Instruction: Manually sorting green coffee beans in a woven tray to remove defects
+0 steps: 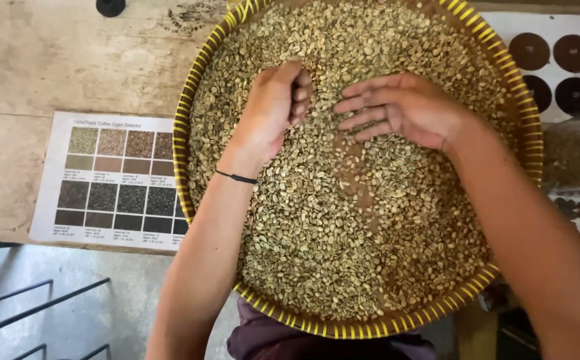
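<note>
The left hand (273, 107) is lying curled, clenching pale green beans (316, 227) in the round woven tray (190, 100); the right hand (406, 107), just beside it, is resting released, fingers spread on the beans.

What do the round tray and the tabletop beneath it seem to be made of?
Round tray: looks like woven bamboo or rattan, its rim bound in yellow and dark strips; matte. It holds pale green beans that both hands touch. Tabletop: probably worn, unvarnished wood or board, judging by its pale, stained, scuffed surface.
</note>
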